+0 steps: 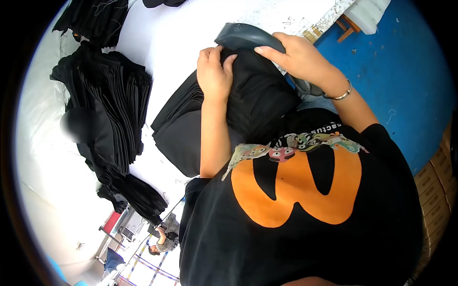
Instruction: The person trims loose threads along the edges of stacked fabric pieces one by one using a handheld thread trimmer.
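From my remote station I log a white tabletop [164, 33], specked with fine debris near its outer edge, where a tan patch [312, 34] sits. Directly on it I count a long fanned stack of black fabric pieces [114, 102], another black fabric stack [98, 19] trailing loose threads, and, nearest the wearer, a layered black fabric bundle [179, 140]. Beyond, I note a blue floor [377, 71] bearing a pale thread [392, 116]

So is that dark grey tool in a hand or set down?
In hand: the right hand grips one end of the dark grey tool.
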Action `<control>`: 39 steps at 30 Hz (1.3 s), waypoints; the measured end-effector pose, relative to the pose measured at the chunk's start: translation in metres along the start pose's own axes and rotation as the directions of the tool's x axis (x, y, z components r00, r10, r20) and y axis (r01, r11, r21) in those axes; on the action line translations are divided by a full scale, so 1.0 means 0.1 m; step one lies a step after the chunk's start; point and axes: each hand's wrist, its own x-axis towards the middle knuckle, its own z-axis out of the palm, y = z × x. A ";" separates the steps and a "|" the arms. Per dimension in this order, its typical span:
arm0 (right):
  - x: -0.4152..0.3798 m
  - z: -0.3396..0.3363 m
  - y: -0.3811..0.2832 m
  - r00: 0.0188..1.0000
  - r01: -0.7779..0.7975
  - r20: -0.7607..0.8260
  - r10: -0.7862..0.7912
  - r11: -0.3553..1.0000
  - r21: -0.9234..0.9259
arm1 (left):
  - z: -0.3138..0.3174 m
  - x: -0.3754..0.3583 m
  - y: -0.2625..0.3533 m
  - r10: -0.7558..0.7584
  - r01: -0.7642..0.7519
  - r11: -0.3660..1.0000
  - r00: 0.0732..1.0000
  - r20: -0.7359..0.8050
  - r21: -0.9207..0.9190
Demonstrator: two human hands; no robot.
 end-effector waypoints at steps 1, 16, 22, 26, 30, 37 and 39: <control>-0.01 -0.01 -0.01 0.999 0.015 -0.031 -0.017 0.998 -0.057 | 0.04 0.01 0.00 -0.044 0.043 0.998 0.999 -0.009 -0.040; -0.07 -0.42 0.17 0.965 -0.076 0.252 0.070 0.997 0.014 | 0.13 -0.14 0.00 -0.111 0.062 0.966 0.977 -0.184 -0.251; 0.04 -0.18 0.13 1.000 0.006 0.010 -0.006 1.000 0.012 | 0.10 -0.15 0.02 -0.084 0.038 0.979 0.971 -0.224 -0.202; -0.12 -0.49 0.12 0.970 -0.063 0.233 0.072 0.997 -0.047 | 0.06 -0.20 0.01 -0.060 0.023 0.978 0.983 -0.175 -0.207; 0.09 -0.12 0.15 0.997 0.071 0.021 -0.070 0.995 -0.064 | 0.04 -0.07 0.04 -0.210 0.186 0.933 0.977 -0.046 -0.309; -0.19 -0.47 0.08 0.966 -0.051 0.249 0.065 0.997 -0.059 | -0.01 -0.25 -0.02 -0.161 0.132 0.935 0.985 -0.062 -0.329; -0.04 -0.19 0.11 0.996 0.058 0.075 -0.052 0.995 -0.085 | 0.06 -0.17 -0.03 -0.148 0.089 0.926 0.980 -0.135 -0.366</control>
